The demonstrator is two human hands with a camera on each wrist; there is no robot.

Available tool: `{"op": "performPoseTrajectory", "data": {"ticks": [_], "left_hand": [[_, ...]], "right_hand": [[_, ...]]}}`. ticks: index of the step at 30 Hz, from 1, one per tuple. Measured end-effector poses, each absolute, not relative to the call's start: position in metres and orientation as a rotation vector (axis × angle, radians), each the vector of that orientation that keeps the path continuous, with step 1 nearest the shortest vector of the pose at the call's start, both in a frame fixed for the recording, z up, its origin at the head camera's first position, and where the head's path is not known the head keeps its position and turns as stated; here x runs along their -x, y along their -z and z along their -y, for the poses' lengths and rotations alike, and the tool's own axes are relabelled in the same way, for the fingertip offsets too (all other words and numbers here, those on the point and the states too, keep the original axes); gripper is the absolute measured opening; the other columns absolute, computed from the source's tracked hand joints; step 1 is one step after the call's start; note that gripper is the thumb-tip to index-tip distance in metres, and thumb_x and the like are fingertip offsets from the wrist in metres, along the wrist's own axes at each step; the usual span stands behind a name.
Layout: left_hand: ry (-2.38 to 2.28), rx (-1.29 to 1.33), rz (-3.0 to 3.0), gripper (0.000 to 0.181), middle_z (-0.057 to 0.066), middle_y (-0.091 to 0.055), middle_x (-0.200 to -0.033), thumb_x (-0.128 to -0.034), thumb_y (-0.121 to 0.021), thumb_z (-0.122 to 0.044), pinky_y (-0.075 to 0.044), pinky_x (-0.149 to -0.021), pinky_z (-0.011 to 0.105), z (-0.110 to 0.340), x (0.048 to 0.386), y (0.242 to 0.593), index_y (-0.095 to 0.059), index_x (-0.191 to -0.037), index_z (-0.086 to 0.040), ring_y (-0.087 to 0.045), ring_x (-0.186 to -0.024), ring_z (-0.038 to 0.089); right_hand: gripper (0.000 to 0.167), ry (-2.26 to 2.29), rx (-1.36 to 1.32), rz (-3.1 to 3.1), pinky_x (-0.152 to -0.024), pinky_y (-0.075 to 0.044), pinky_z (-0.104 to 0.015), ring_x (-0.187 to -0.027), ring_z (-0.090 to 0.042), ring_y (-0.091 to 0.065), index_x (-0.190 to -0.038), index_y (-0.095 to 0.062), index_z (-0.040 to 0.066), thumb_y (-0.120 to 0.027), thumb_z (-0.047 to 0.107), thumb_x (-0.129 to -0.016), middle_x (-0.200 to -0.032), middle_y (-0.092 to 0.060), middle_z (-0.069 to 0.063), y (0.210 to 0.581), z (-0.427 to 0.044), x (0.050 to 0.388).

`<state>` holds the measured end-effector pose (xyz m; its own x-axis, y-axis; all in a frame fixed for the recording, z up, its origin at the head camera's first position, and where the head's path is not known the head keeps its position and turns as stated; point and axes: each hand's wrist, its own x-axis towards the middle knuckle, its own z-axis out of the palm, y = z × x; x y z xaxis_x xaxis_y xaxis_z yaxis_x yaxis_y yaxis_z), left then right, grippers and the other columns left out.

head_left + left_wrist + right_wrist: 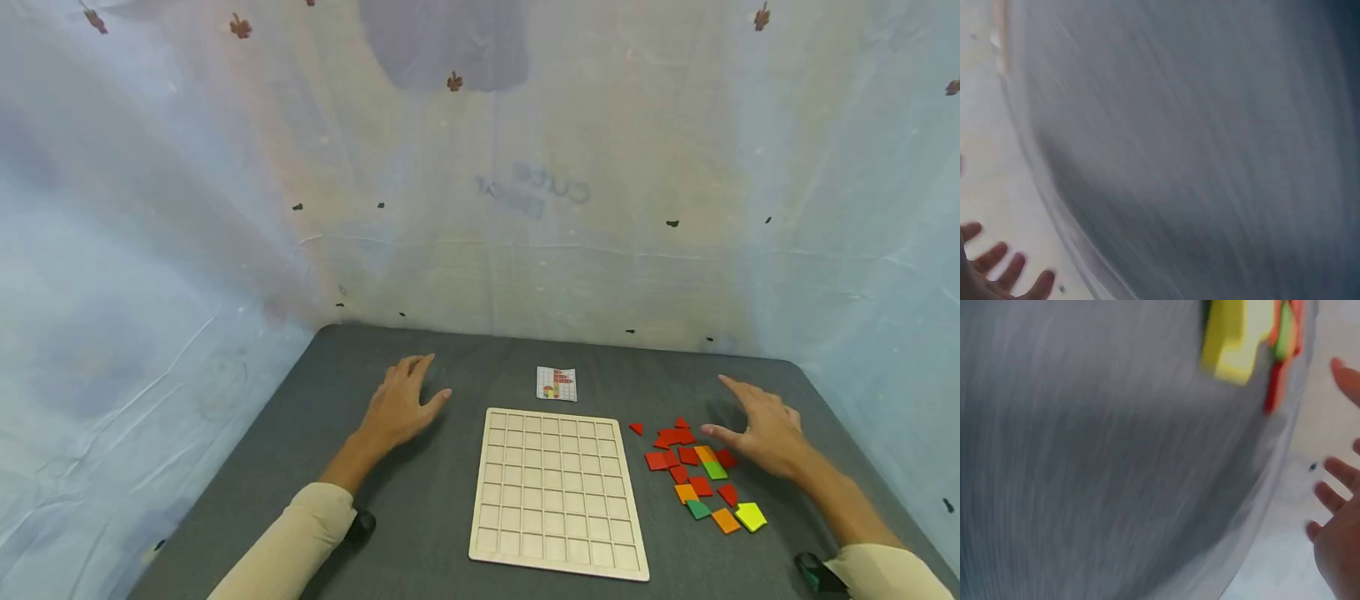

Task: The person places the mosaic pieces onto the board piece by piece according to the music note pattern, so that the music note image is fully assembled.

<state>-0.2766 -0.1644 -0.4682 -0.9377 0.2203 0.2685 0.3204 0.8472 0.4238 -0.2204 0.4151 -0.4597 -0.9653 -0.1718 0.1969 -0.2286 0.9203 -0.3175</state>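
Note:
My left hand point(401, 404) hovers over the dark table left of a wooden grid board point(558, 492), fingers loosely extended and holding nothing. On the other side, my right hand point(768, 429) is beside a scatter of flat coloured pieces, its thumb near the red pieces point(687, 456); its fingers are relaxed and hold nothing. Among the pieces are an orange square point(725, 521), a dark green piece point(697, 509) and a yellow piece point(751, 517). The yellow piece point(1235, 344) also shows, blurred, in the right wrist view. In the left wrist view, the left hand's fingers point(1013, 272) are spread.
A small printed card point(557, 384) with a coloured grid pattern lies behind the board. The dark grey tabletop point(450, 517) has rounded far corners. Pale sheeting point(495, 275) hangs around the back and sides of the table.

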Motion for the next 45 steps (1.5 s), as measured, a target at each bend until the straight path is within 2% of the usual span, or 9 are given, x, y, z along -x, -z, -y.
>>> {"op": "performPoseTrajectory", "data": {"ticks": [6,10,13,17,20,23,27,33,45], "left_hand": [[1.178,0.352,2.771,0.063,0.023,-0.053,-0.148,-0.1025,-0.07,-0.03,-0.052,-0.103,0.063,0.135,0.253,0.461,-0.049,-0.156,-0.004,-0.058,-0.131,0.041],[1.391,0.301,2.771,0.061,0.018,-0.059,-0.144,-0.0999,-0.074,-0.029,-0.058,-0.097,0.055,0.122,0.236,0.457,-0.055,-0.152,-0.004,-0.065,-0.124,0.035],[1.614,0.273,2.774,0.061,0.019,-0.059,-0.145,-0.0991,-0.074,-0.028,-0.062,-0.092,0.049,0.115,0.225,0.454,-0.055,-0.151,-0.002,-0.068,-0.121,0.036],[1.908,0.236,2.76,0.059,0.026,-0.057,-0.144,-0.0993,-0.074,-0.021,-0.066,-0.087,0.043,0.11,0.214,0.454,-0.054,-0.149,0.005,-0.068,-0.12,0.039],[1.995,0.231,2.763,0.06,0.027,-0.058,-0.141,-0.0983,-0.074,-0.016,-0.066,-0.084,0.041,0.108,0.206,0.457,-0.053,-0.148,0.008,-0.066,-0.123,0.038],[2.019,0.234,2.763,0.06,0.026,-0.06,-0.137,-0.097,-0.075,-0.015,-0.066,-0.081,0.042,0.105,0.2,0.462,-0.053,-0.147,0.01,-0.067,-0.12,0.035],[2.014,0.234,2.753,0.056,0.024,-0.062,-0.13,-0.0973,-0.074,-0.015,-0.067,-0.08,0.042,0.101,0.196,0.468,-0.056,-0.143,0.01,-0.07,-0.112,0.03],[1.952,0.239,2.74,0.052,0.021,-0.065,-0.124,-0.0974,-0.073,-0.016,-0.067,-0.077,0.039,0.095,0.195,0.473,-0.059,-0.14,0.011,-0.071,-0.103,0.025],[1.973,0.192,2.714,0.049,0.019,-0.066,-0.121,-0.0961,-0.073,-0.012,-0.067,-0.073,0.037,0.094,0.197,0.477,-0.061,-0.138,0.011,-0.071,-0.1,0.022]], "right_hand": [[0.074,-0.664,-0.421,2.898,-0.087,-0.032,-0.065,-0.125,-0.05,-0.045,-0.147,-0.057,-0.001,-0.083,0.038,-0.091,-0.143,-0.06,-0.03,0.457,-0.384,0.212],[0.062,-0.749,-0.467,2.921,-0.092,-0.034,-0.068,-0.121,-0.044,-0.05,-0.14,-0.066,0.001,-0.084,0.035,-0.091,-0.137,-0.066,-0.024,0.455,-0.367,0.208],[0.055,-0.804,-0.506,2.936,-0.094,-0.037,-0.07,-0.117,-0.039,-0.053,-0.135,-0.071,0.005,-0.085,0.033,-0.091,-0.132,-0.069,-0.019,0.454,-0.357,0.204],[0.046,-0.82,-0.561,2.962,-0.09,-0.049,-0.056,-0.112,-0.028,-0.055,-0.129,-0.075,0.011,-0.085,0.033,-0.091,-0.126,-0.071,-0.008,0.454,-0.345,0.199],[0.041,-0.836,-0.602,2.972,-0.084,-0.051,-0.042,-0.108,-0.023,-0.055,-0.125,-0.078,0.014,-0.086,0.032,-0.09,-0.122,-0.072,-0.001,0.455,-0.34,0.197],[0.038,-0.847,-0.63,2.98,-0.082,-0.049,-0.036,-0.105,-0.02,-0.054,-0.123,-0.079,0.016,-0.086,0.032,-0.089,-0.12,-0.073,0.003,0.457,-0.337,0.196],[0.035,-0.858,-0.626,3.02,-0.081,-0.048,-0.035,-0.104,-0.02,-0.053,-0.121,-0.079,0.018,-0.086,0.03,-0.09,-0.121,-0.072,0.001,0.459,-0.336,0.195],[0.031,-0.828,-0.644,3.034,-0.086,-0.049,-0.044,-0.109,-0.024,-0.055,-0.119,-0.08,0.019,-0.085,0.022,-0.089,-0.123,-0.073,-0.001,0.462,-0.335,0.194],[0.028,-0.792,-0.622,3.025,-0.089,-0.048,-0.048,-0.111,-0.027,-0.056,-0.117,-0.08,0.015,-0.084,0.024,-0.091,-0.124,-0.073,-0.007,0.463,-0.332,0.192]]}}
